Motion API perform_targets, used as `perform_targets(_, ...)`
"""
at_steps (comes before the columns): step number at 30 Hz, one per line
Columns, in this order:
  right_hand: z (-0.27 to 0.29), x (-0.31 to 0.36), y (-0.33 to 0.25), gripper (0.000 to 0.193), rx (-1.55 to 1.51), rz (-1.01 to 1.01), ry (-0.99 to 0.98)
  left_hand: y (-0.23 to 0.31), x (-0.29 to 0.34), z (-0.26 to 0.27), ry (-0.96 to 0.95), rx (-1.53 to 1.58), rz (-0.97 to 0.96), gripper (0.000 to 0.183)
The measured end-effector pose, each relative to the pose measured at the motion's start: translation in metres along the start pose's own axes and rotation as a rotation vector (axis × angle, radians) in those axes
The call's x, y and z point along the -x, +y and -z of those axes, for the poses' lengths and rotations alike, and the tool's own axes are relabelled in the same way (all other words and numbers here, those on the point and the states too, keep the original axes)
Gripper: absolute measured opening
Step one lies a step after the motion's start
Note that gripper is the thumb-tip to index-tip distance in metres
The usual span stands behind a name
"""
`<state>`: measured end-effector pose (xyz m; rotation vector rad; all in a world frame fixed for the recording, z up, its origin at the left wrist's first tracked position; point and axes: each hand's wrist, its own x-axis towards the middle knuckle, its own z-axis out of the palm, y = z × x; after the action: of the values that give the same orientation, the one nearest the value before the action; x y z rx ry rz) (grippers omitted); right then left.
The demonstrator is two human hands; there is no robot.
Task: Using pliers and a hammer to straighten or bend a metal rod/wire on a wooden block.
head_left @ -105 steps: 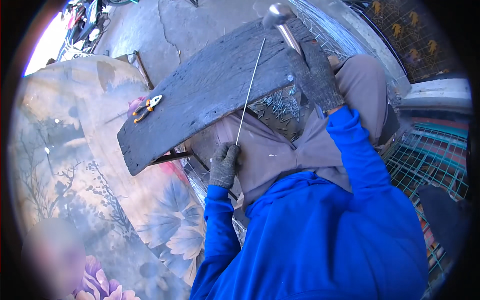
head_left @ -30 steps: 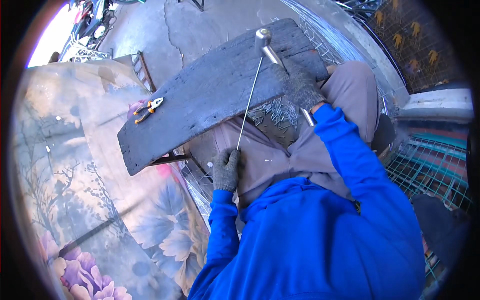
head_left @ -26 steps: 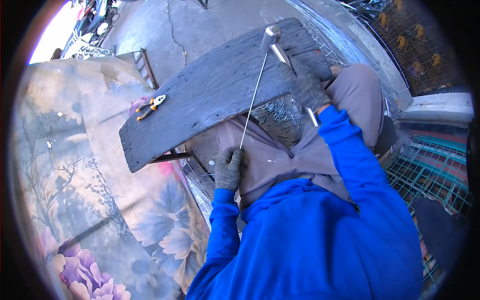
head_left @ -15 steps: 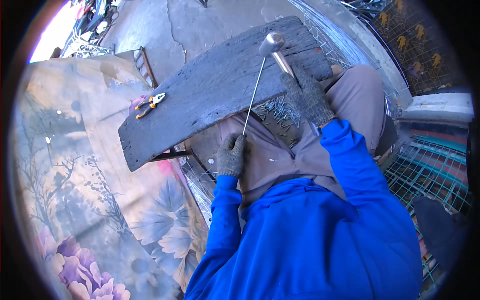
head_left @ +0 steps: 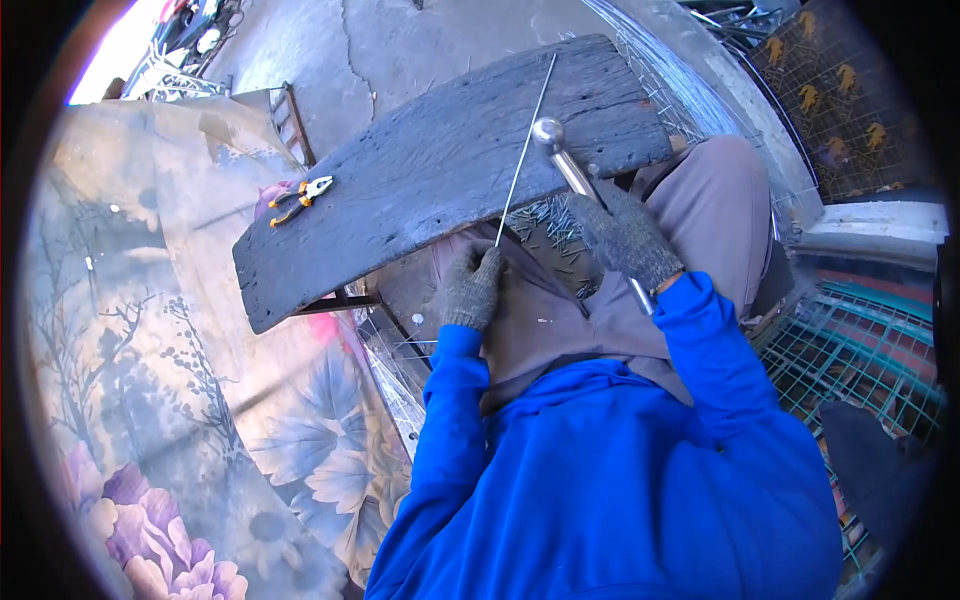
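My left hand (head_left: 470,286), in a grey knit glove, is closed on the near end of a thin metal rod (head_left: 524,152). The rod slants up across the dark wooden bench (head_left: 420,165), its far end over the bench's far edge. In my right hand (head_left: 630,238), gloved alike, a metal hammer (head_left: 572,172) is gripped by the middle of its handle. The hammer's rounded head sits over the bench, just right of the rod. Whether it touches the wood I cannot tell. Pliers (head_left: 298,200) with orange and black handles lie on the bench's left part.
Many short metal pieces (head_left: 556,228) lie below the bench between my knees. A bundle of long wires (head_left: 665,65) runs along the far right. Floral-patterned sheeting (head_left: 200,350) covers the left side. Green wire mesh (head_left: 850,345) stands at the right, with a dark cloth (head_left: 865,455) by it.
The rod has moved farther out over the bench, its far end now past the hammer head. The hammer has come down and nearer to me. My left hand has shifted slightly forward.
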<state>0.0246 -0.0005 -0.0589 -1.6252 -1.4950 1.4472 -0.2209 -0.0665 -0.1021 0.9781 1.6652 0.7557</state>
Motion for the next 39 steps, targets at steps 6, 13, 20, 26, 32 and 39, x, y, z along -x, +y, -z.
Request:
perform_targets(6,0.003,0.009,-0.003,0.030,-0.618,-0.198,-0.070,0.005,-0.022,-0.025,-0.045,0.010,-0.152,0.019)
perform_targets(13,0.014,0.001,0.001,0.031,-0.761,-0.183,-0.061,0.011,-0.019,-0.031,0.089,-0.118,-0.131,0.017)
perform_targets(20,0.016,-0.004,-0.011,0.029,-0.511,-0.108,0.028,0.007,-0.014,-0.039,0.200,-0.191,-0.246,0.021)
perform_targets(26,0.033,-0.024,-0.040,0.032,0.064,0.258,0.272,0.012,-0.008,-0.046,0.199,-0.211,-0.174,0.020)
perform_targets(32,0.029,-0.057,-0.041,0.033,0.284,0.546,0.418,0.009,-0.012,-0.043,0.305,-0.369,-0.422,0.015)
perform_targets(39,0.026,-0.060,-0.009,0.032,0.042,0.424,0.198,0.003,-0.013,-0.049,0.271,-0.287,-0.452,0.011)
